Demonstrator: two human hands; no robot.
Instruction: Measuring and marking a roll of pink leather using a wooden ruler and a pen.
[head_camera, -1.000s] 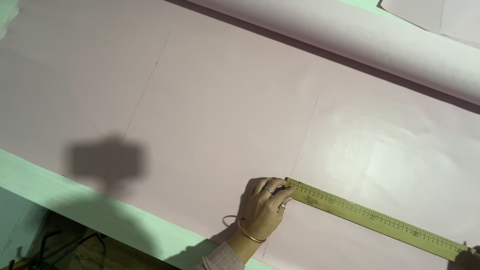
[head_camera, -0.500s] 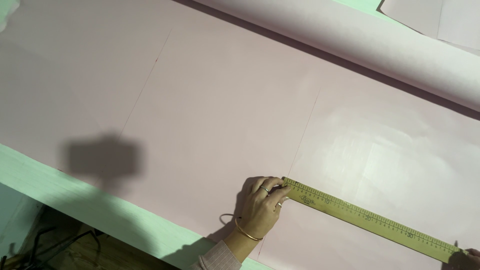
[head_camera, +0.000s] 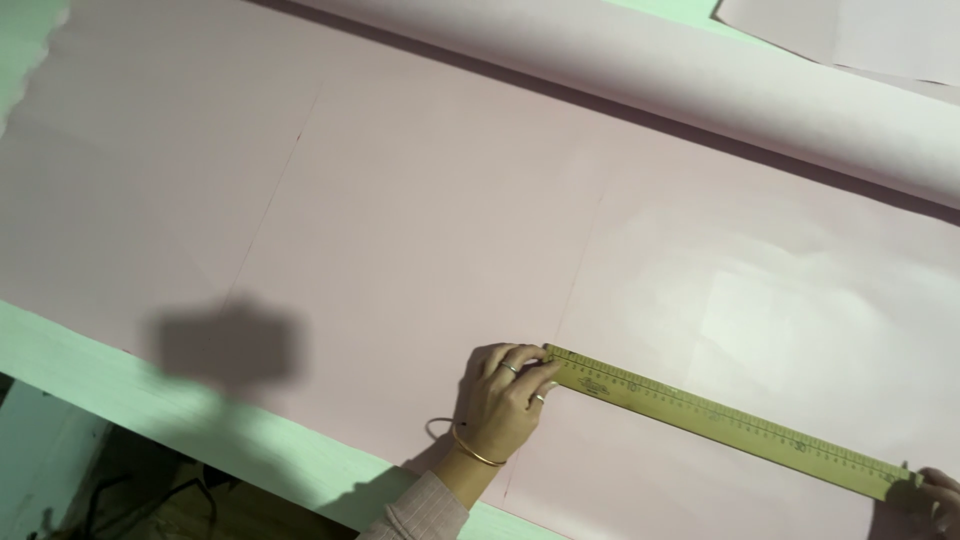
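A long yellow wooden ruler (head_camera: 720, 422) lies slanted across a large pale pink paper sheet (head_camera: 420, 210). My left hand (head_camera: 500, 400), with rings and a gold bangle, presses on the ruler's left end, which sits at a thin pencil line (head_camera: 580, 265) drawn across the sheet. My right hand (head_camera: 935, 495) shows only partly at the lower right corner, touching the ruler's far end. A second pencil line (head_camera: 275, 190) runs across the sheet further left.
The sheet unrolls from a pink paper roll (head_camera: 700, 85) along the top. Beneath it is a light green table (head_camera: 110, 385) whose front edge runs along the lower left, with dark floor and cables below. More pink sheets (head_camera: 850, 35) lie at the top right.
The view has shifted a little, so ruler and hands sit slightly further left and higher. More of my right hand shows at the ruler's far end. The ruler stays at the pencil line.
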